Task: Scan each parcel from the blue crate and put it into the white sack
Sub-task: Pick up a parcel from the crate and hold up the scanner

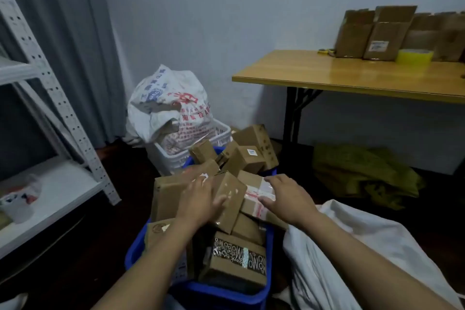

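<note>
A blue crate (136,246) on the floor is heaped with several brown cardboard parcels. My left hand (196,199) lies on the pile with fingers extended, its thumb against a small tilted parcel (230,199). My right hand (286,199) rests with straight fingers on a parcel bound in red-and-white tape (254,199). Neither hand grips anything. A parcel with black patterned tape (239,257) lies at the crate's near end. The white sack (364,259) lies slack on the floor to the right of the crate. No scanner is visible.
Behind the crate stands a white basket (221,133) holding a printed white bag (171,103). A white metal shelf (50,184) is at left. At right a wooden table (352,73) carries cartons and a yellow tape roll (415,57). An olive cloth (362,174) lies under it.
</note>
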